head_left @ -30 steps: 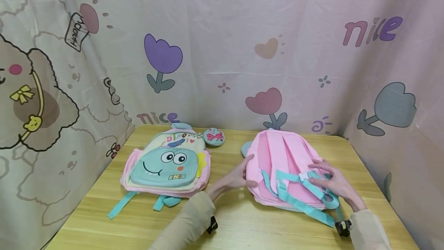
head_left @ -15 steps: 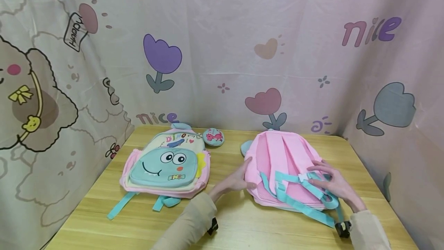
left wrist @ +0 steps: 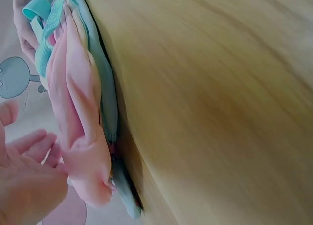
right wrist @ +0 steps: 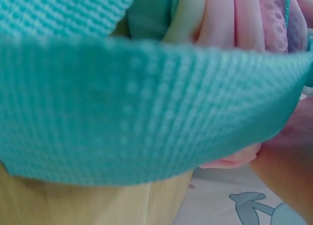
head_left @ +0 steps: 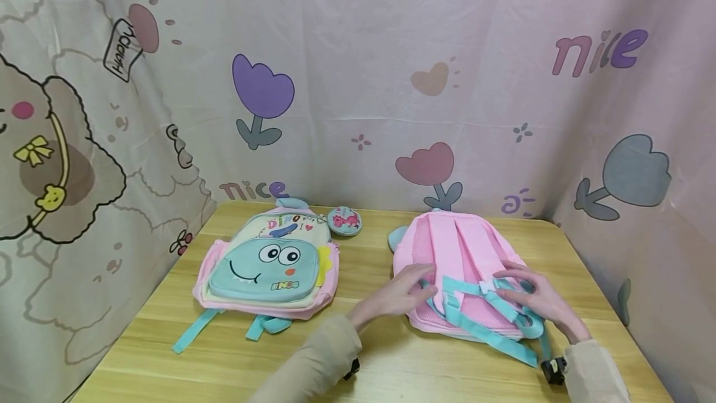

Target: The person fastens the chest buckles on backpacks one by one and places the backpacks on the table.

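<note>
Head view, clock centred on the pink backpack (head_left: 468,260): it lies on the wooden table (head_left: 436,375), back panel up, shoulder straps running towards 12. Seen against the whole view, it sits at about 4 o'clock from centre.

Left hand (head_left: 396,292): at 8 to 9 o'clock, over the bag's near-left edge. Fingers loosely extended, thumb apart, nothing gripped. Left wrist view agrees: spread fingers beside the bag's pink side; contact uncertain.

Right hand (head_left: 539,298): at 4 o'clock, fingers bent over the bag's edge beside the teal webbing (head_left: 486,329) and white buckle (head_left: 487,287). Cannot tell whether the fingertips pinch anything; in the right wrist view, webbing crosses the foreground and hides much of the grip. One webbing end trails onto the table at 5 o'clock.

Second bag: dinosaur backpack (head_left: 263,272) at 9 o'clock, well apart, smiling face up. From its own centre, a round pendant (head_left: 345,221) lies at 2 and a teal strap (head_left: 196,330) at 7 to 8. Printed curtain (head_left: 347,92) behind, towards 12.
</note>
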Tool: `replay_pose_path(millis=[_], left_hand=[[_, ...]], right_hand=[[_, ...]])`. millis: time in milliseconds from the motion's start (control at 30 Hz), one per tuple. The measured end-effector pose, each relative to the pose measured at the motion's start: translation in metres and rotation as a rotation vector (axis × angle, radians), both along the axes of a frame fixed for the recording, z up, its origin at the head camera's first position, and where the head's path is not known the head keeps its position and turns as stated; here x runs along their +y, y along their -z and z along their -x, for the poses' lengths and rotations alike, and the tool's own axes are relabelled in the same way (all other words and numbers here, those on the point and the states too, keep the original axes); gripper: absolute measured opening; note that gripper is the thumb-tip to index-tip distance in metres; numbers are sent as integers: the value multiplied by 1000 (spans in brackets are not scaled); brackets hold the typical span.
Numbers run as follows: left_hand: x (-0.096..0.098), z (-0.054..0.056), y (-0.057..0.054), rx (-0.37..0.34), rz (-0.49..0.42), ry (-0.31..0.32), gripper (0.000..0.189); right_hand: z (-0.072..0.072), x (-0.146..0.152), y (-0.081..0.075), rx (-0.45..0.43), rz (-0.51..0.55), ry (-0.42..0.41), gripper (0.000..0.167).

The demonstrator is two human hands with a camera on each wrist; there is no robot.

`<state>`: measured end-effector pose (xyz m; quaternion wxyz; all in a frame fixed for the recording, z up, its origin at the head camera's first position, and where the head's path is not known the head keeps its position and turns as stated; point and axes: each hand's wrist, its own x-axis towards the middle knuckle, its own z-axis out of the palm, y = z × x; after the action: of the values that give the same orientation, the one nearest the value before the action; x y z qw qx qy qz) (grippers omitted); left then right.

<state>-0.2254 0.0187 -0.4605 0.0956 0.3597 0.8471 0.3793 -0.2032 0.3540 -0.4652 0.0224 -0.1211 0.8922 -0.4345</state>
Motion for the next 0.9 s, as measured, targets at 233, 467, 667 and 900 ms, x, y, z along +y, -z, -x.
replay_pose_path(millis=[233, 467, 667, 900], left_hand=[[13, 2, -2, 66, 37, 83, 48], [24, 6, 2, 110, 100, 37, 43], [31, 9, 6, 87, 156, 69, 42], [35, 9, 9, 51, 200, 67, 44]], right_hand=[[0, 0, 1, 3, 8, -11, 34], [0, 0, 2, 6, -2, -14, 34], [0, -1, 2, -11, -6, -8, 36], [0, -2, 1, 14, -5, -19, 33]])
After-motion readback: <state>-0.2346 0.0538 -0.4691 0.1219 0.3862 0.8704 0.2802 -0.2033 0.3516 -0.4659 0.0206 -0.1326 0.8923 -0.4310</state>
